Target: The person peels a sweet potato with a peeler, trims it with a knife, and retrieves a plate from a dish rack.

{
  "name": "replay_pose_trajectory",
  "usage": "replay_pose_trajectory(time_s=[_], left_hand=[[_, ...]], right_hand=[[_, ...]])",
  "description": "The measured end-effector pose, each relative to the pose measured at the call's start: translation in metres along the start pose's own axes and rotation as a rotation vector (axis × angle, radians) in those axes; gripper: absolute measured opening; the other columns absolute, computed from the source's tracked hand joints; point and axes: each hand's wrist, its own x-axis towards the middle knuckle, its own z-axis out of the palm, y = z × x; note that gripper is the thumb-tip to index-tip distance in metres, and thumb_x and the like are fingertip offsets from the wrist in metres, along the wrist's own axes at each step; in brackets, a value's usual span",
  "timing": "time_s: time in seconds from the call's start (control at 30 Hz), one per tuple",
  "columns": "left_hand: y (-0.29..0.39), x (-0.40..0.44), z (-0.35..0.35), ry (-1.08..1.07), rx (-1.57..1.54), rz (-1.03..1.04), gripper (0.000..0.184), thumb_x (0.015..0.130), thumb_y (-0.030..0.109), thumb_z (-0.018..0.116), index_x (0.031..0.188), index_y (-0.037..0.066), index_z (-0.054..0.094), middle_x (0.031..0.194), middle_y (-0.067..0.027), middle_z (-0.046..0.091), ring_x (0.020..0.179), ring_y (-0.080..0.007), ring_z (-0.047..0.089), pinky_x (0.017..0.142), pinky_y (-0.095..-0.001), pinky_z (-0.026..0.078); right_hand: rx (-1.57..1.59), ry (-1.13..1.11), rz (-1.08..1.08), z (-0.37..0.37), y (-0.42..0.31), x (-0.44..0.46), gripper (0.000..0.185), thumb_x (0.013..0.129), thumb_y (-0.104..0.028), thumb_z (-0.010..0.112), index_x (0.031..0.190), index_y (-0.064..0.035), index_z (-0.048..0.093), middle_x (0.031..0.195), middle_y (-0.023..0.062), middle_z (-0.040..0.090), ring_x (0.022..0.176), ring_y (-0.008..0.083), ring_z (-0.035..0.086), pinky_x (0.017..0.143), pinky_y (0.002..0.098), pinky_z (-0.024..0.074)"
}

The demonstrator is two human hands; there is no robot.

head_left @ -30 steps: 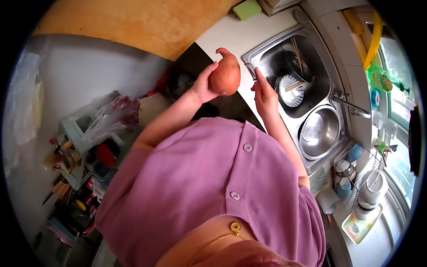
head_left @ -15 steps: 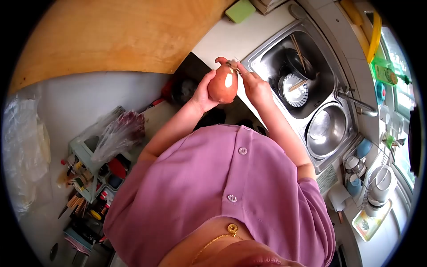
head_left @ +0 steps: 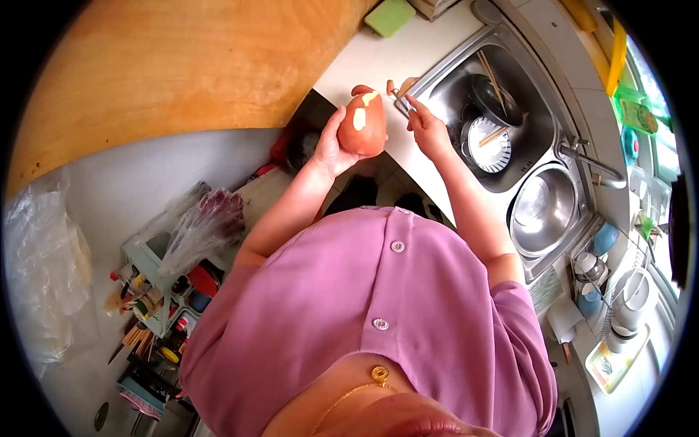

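Observation:
My left hand (head_left: 331, 151) is wrapped round a large, red-skinned sweet potato (head_left: 363, 132). Two pale patches of bare flesh show on its upper side. To the right, my right hand (head_left: 429, 134) grips a small peeler (head_left: 401, 95), its head just apart from the sweet potato and over the counter near the sink's edge. A thin brownish strip that looks like peel is at the peeler's head. The fingers hide most of the peeler's handle.
A double steel sink (head_left: 466, 62) on the right holds a black pan (head_left: 502, 109), a striped bowl (head_left: 489, 149), chopsticks and a metal basin (head_left: 542, 207). A green sponge-like block (head_left: 389, 17) lies on the counter. Wooden board (head_left: 182, 65) at upper left; bagged clutter (head_left: 204, 226) on the left.
My right hand with the peeler has moved away from the sweet potato's top, to the right. The sweet potato has turned in my left hand, and a second bare patch now shows.

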Motion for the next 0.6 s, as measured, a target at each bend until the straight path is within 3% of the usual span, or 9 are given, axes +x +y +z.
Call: replay_pose_trajectory(time_s=[0.07, 0.17, 0.23, 0.37, 0.43, 0.5, 0.53, 0.57, 0.6], left_hand=[[-0.002, -0.001, 0.000, 0.051, 0.018, -0.002, 0.074, 0.083, 0.064, 0.051, 0.138, 0.016, 0.039, 0.128, -0.0127, 0.050, 0.109, -0.0398, 0.056, 0.084, -0.0506, 0.050], [-0.001, 0.005, 0.000, 0.135, -0.048, -0.013, 0.072, 0.082, 0.064, 0.051, 0.137, 0.017, 0.040, 0.128, -0.0126, 0.050, 0.109, -0.0391, 0.056, 0.083, -0.0485, 0.051], [-0.002, 0.002, -0.002, 0.138, -0.025, 0.015, 0.071, 0.082, 0.064, 0.051, 0.136, 0.018, 0.041, 0.127, -0.0124, 0.051, 0.108, -0.0390, 0.056, 0.083, -0.0481, 0.051], [-0.003, 0.003, -0.011, 0.162, -0.011, 0.059, 0.073, 0.083, 0.064, 0.051, 0.137, 0.016, 0.040, 0.127, -0.0124, 0.051, 0.109, -0.0373, 0.056, 0.085, -0.0478, 0.050], [-0.004, 0.000, -0.007, 0.162, -0.020, 0.063, 0.073, 0.083, 0.064, 0.050, 0.137, 0.016, 0.040, 0.127, -0.0125, 0.051, 0.109, -0.0368, 0.056, 0.085, -0.0474, 0.050], [0.000, 0.000, -0.004, 0.156, -0.027, 0.077, 0.073, 0.083, 0.065, 0.050, 0.137, 0.016, 0.040, 0.127, -0.0127, 0.051, 0.109, -0.0363, 0.056, 0.085, -0.0471, 0.050], [0.000, -0.001, -0.004, 0.146, -0.012, 0.071, 0.073, 0.083, 0.065, 0.049, 0.137, 0.016, 0.040, 0.127, -0.0121, 0.051, 0.108, -0.0359, 0.057, 0.085, -0.0466, 0.050], [0.000, -0.001, -0.003, 0.133, 0.005, 0.066, 0.073, 0.083, 0.066, 0.048, 0.136, 0.016, 0.041, 0.127, -0.0116, 0.051, 0.108, -0.0355, 0.057, 0.084, -0.0462, 0.050], [0.000, -0.001, -0.003, 0.135, 0.003, 0.065, 0.073, 0.083, 0.066, 0.048, 0.136, 0.016, 0.041, 0.127, -0.0116, 0.051, 0.108, -0.0355, 0.057, 0.084, -0.0462, 0.050]], right_hand=[[0.190, -0.134, 0.163, 0.001, 0.004, -0.002, 0.039, 0.097, -0.023, 0.045, 0.136, -0.0172, 0.049, 0.072, 0.0021, 0.060, 0.054, 0.0093, 0.051, 0.054, 0.0264, 0.0465], [0.534, -0.143, 0.210, -0.007, -0.006, -0.005, 0.039, 0.097, -0.023, 0.045, 0.136, -0.0170, 0.049, 0.076, 0.0018, 0.060, 0.056, 0.0108, 0.053, 0.053, 0.0261, 0.0473], [0.313, -0.313, 0.269, -0.007, 0.000, 0.001, 0.039, 0.098, -0.026, 0.045, 0.135, -0.0134, 0.048, 0.077, 0.0011, 0.059, 0.058, 0.0093, 0.054, 0.051, 0.0247, 0.0459], [0.726, -0.378, 0.338, -0.016, 0.000, 0.008, 0.036, 0.097, -0.027, 0.046, 0.129, -0.0108, 0.050, 0.074, 0.0005, 0.058, 0.059, 0.0097, 0.055, 0.050, 0.0242, 0.0439], [0.631, -0.432, 0.383, -0.016, -0.002, 0.007, 0.036, 0.097, -0.026, 0.046, 0.130, -0.0123, 0.052, 0.073, 0.0002, 0.058, 0.059, 0.0092, 0.055, 0.051, 0.0246, 0.0449], [0.299, -0.116, 0.193, -0.012, -0.014, -0.003, 0.034, 0.097, -0.025, 0.047, 0.129, -0.0144, 0.054, 0.072, 0.0002, 0.058, 0.059, 0.0086, 0.055, 0.054, 0.0260, 0.0462], [0.147, 0.000, 0.018, -0.010, -0.020, -0.010, 0.035, 0.094, -0.018, 0.053, 0.129, -0.0167, 0.055, 0.074, 0.0046, 0.062, 0.058, 0.0148, 0.058, 0.056, 0.0305, 0.0490], [0.147, -0.002, 0.018, -0.008, -0.024, -0.015, 0.035, 0.094, -0.018, 0.053, 0.129, -0.0167, 0.055, 0.074, 0.0046, 0.062, 0.058, 0.0148, 0.058, 0.056, 0.0305, 0.0490], [-0.016, 0.124, -0.266, -0.006, -0.026, -0.022, 0.038, 0.092, -0.015, 0.055, 0.130, -0.0172, 0.054, 0.074, 0.0067, 0.062, 0.059, 0.0183, 0.059, 0.057, 0.0318, 0.0497]])
